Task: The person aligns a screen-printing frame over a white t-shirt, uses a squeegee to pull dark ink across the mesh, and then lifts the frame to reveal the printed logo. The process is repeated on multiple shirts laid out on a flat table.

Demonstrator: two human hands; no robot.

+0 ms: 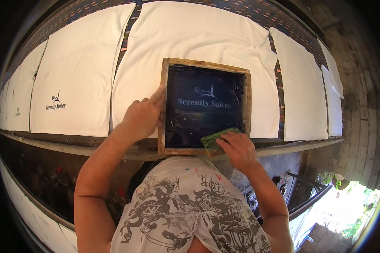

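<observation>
At center, your left hand (142, 116) touches a wood-framed screen (204, 114), grip unclear; below center, your right hand (240, 148) grips a green squeegee (213, 138).

Wood-framed printing screen (203, 116) is lying flat, dark-inked, showing pale logo and lettering. Green squeegee (217, 137) is leaning inside screen's lower right corner. White cloth (194, 33) is spreading beneath screen.
</observation>
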